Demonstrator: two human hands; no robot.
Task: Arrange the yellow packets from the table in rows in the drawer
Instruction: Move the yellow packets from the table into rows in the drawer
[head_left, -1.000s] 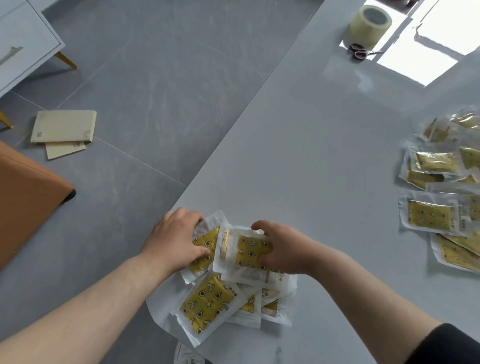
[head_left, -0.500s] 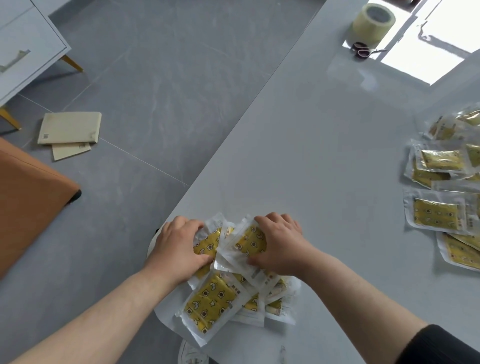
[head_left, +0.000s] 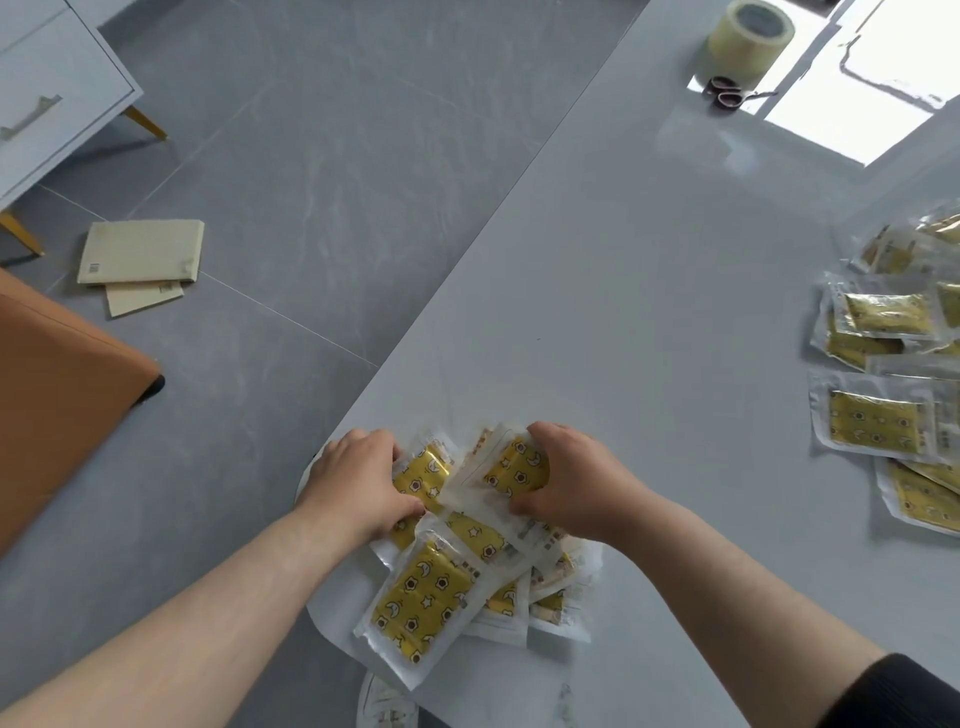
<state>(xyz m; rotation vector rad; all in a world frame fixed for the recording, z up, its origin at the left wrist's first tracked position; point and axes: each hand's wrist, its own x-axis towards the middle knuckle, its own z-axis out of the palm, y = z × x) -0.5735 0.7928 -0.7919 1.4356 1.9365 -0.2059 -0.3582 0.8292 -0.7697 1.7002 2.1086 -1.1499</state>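
Grey floor tiles are filling the left of my feed. At the far left a white cabinet (head_left: 78, 62) is standing on slim gold legs, and its drawer (head_left: 36, 119), fitted with a bar handle, is sitting closed. Below it an orange seat (head_left: 62, 415) is cutting into the frame, and two beige envelopes (head_left: 140, 252) are lying overlapped on the floor beside it.

Moving right, the pale grey bench (head_left: 623, 312) is running diagonally away from me. At its near edge a heap of yellow packets (head_left: 426, 597) is lying jumbled on a white sheet (head_left: 332, 618) that is overhanging the edge. I am watching the left hand (head_left: 358, 483) curling over the heap's left side, thumb and fingers pinching a half-covered packet (head_left: 423, 475). Just beside it the right hand (head_left: 576, 483) is gripping a tilted packet (head_left: 514, 470), fingers hooking over its upper edge and thumb pressing its lower side; that packet is overlapping the other one. A dark sleeve (head_left: 893, 696) is showing on the right forearm.

Farther back on the bench a tape roll (head_left: 750, 36) is standing next to a pair of scissors (head_left: 727, 96), by a bright patch of reflected light. At the far right a second spread of yellow packets (head_left: 883, 415) is lying flat and overlapping, well apart from the heap and partly cut off by the frame.
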